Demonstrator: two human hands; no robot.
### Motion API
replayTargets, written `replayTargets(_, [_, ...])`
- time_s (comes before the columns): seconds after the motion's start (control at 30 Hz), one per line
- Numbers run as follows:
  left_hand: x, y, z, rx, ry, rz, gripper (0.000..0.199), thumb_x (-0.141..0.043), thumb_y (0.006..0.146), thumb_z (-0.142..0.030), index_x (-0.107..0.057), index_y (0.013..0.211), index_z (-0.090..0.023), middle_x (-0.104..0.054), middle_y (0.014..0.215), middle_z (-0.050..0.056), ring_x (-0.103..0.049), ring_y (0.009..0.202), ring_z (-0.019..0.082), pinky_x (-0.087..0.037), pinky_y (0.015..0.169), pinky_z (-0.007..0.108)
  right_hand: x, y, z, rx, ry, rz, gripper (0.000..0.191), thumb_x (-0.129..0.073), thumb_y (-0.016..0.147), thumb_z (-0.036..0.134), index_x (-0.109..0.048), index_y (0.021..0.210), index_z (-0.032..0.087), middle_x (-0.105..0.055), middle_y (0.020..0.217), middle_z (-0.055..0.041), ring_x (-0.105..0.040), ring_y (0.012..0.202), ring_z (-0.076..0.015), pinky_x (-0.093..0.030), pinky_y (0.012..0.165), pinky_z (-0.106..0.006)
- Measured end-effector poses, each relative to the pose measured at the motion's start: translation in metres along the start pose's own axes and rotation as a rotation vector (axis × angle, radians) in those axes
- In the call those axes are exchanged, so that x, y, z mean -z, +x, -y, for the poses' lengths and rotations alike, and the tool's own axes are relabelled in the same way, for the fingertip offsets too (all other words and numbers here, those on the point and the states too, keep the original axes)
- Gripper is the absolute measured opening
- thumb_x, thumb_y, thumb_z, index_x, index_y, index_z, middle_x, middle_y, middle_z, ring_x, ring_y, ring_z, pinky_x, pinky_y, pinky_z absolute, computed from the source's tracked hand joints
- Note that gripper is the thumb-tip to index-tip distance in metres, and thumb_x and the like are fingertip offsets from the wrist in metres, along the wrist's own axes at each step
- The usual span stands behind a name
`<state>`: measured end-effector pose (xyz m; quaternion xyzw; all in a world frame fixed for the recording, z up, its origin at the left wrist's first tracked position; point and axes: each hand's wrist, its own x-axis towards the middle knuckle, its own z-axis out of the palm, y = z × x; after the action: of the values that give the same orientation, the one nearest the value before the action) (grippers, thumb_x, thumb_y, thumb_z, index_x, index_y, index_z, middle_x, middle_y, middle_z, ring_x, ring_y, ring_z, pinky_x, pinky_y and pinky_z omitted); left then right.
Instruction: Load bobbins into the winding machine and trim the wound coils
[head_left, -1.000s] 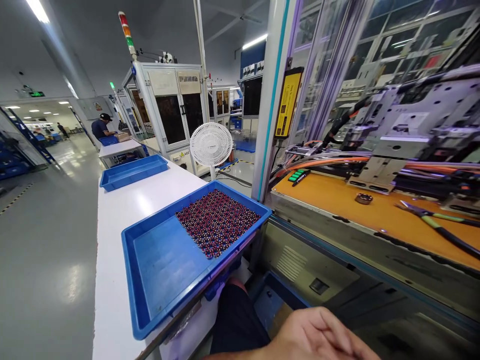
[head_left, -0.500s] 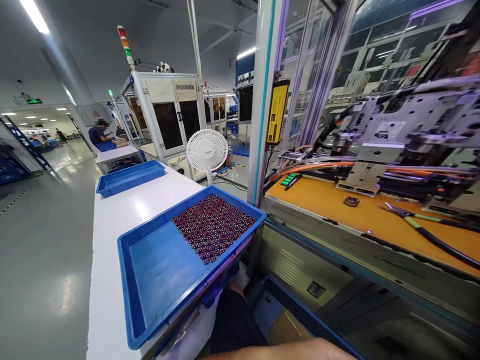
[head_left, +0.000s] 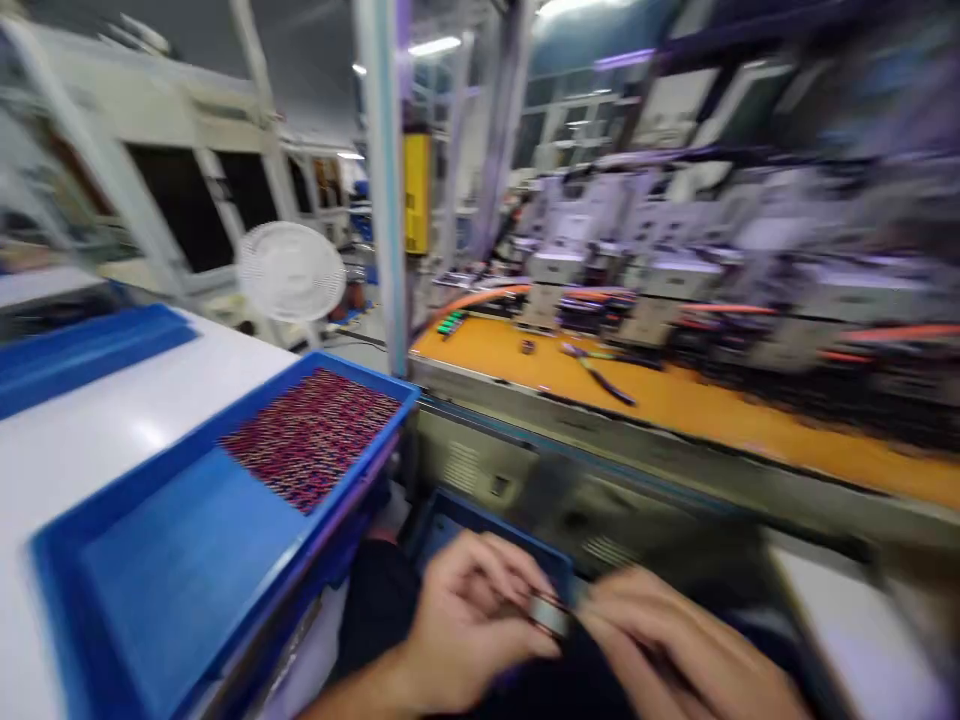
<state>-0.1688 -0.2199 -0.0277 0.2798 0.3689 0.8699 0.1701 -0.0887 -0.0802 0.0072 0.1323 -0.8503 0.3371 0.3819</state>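
Low in the view, my left hand pinches a small round part with a pale side and dark rim between thumb and fingers. Just right of that part is my right hand, its fingers bent and blurred; whether it holds anything cannot be made out. To the left, a blue tray rests on a white table. Many small red and dark parts lie packed together in the tray's far right portion.
A white fan stands behind the tray. On the machine's orange surface lie pliers, a small round piece and a green item. Below the machine sits a blue bin. Another blue tray is at far left.
The view has swung to the right, so the tray, fan and machine appear further left. Both hands are now in view, with the round part in my left hand; earlier only part of one showed.
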Motion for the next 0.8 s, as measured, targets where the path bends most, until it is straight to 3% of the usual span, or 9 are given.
replayTargets(0.03, [0.001, -0.001, -0.007, 0.041, -0.019, 0.001, 0.027, -0.089, 0.065, -0.012, -0.067, 0.079, -0.020, -0.075, 0.084, 0.000, -0.071, 0.075, 0.008, -0.056, 0.070, 0.015, -0.001, 0.004, 0.008, -0.039, 0.058, -0.007, 0.014, -0.057, 0.094, 0.016, -0.063, 0.083, 0.021, -0.065, 0.067, 0.0011, -0.060, 0.057, -0.0084, -0.050, 0.056, -0.016])
replayTargets(0.1, [0.010, 0.001, -0.016, 0.106, -0.008, 0.021, 0.034, -0.080, 0.072, 0.001, -0.074, 0.096, -0.023, -0.075, 0.094, 0.000, -0.072, 0.087, 0.009, -0.056, 0.079, 0.014, -0.005, 0.011, 0.015, -0.204, 0.167, -0.072, 0.014, -0.059, 0.091, 0.013, -0.062, 0.078, 0.019, -0.063, 0.067, 0.0005, -0.060, 0.060, -0.0086, -0.048, 0.058, -0.018])
replayTargets(0.2, [0.026, 0.006, -0.014, 0.012, 0.391, 0.025, 0.030, -0.079, 0.072, -0.002, -0.077, 0.093, -0.025, -0.076, 0.099, 0.000, -0.075, 0.093, 0.013, -0.058, 0.081, 0.015, -0.010, 0.016, 0.016, -0.619, 0.458, -0.041, 0.019, -0.061, 0.089, 0.023, -0.059, 0.072, 0.016, -0.059, 0.065, 0.0005, -0.054, 0.058, -0.0078, -0.045, 0.056, -0.019])
replayTargets(0.27, [0.031, 0.006, -0.011, -0.001, 0.467, 0.032, 0.025, -0.078, 0.074, -0.006, -0.077, 0.088, -0.026, -0.076, 0.106, 0.000, -0.076, 0.095, 0.016, -0.060, 0.082, 0.019, -0.011, 0.014, 0.016, -0.869, 0.691, 0.031, 0.024, -0.066, 0.085, 0.033, -0.058, 0.072, 0.015, -0.057, 0.064, 0.0011, -0.051, 0.055, -0.0069, -0.042, 0.053, -0.019])
replayTargets(0.33, [0.033, 0.005, -0.007, 0.034, 0.437, 0.046, 0.026, -0.078, 0.075, -0.007, -0.076, 0.089, -0.028, -0.077, 0.111, -0.001, -0.076, 0.097, 0.018, -0.061, 0.083, 0.022, -0.010, 0.012, 0.017, -1.006, 0.859, 0.094, 0.033, -0.071, 0.079, 0.043, -0.058, 0.073, 0.014, -0.057, 0.063, 0.0014, -0.050, 0.053, -0.0065, -0.042, 0.053, -0.020])
replayTargets(0.47, [0.033, 0.005, -0.004, 0.063, 0.335, 0.066, 0.031, -0.079, 0.074, -0.005, -0.076, 0.091, -0.031, -0.079, 0.108, -0.003, -0.076, 0.099, 0.020, -0.062, 0.085, 0.027, -0.010, 0.009, 0.012, -1.060, 0.984, 0.164, 0.053, -0.079, 0.067, 0.061, -0.057, 0.071, 0.013, -0.057, 0.059, 0.0017, -0.051, 0.051, -0.0060, -0.043, 0.053, -0.020])
replayTargets(0.6, [0.034, 0.005, -0.004, 0.070, 0.268, 0.074, 0.032, -0.080, 0.073, -0.007, -0.076, 0.092, -0.032, -0.080, 0.107, -0.003, -0.075, 0.104, 0.023, -0.061, 0.089, 0.031, -0.012, 0.010, 0.006, -1.089, 1.000, 0.210, 0.060, -0.082, 0.061, 0.065, -0.054, 0.074, 0.014, -0.055, 0.056, 0.0041, -0.051, 0.047, -0.0056, -0.043, 0.048, -0.018])
replayTargets(0.8, [0.029, 0.010, -0.004, 0.098, 0.209, 0.070, 0.022, -0.084, 0.073, -0.017, -0.080, 0.088, -0.033, -0.081, 0.106, 0.003, -0.075, 0.103, 0.029, -0.062, 0.086, 0.039, -0.024, 0.000, 0.001, -0.862, 1.072, 0.196, 0.048, -0.074, 0.077, 0.057, -0.061, 0.088, 0.012, -0.058, 0.067, 0.0020, -0.055, 0.054, -0.0064, -0.049, 0.055, -0.020])
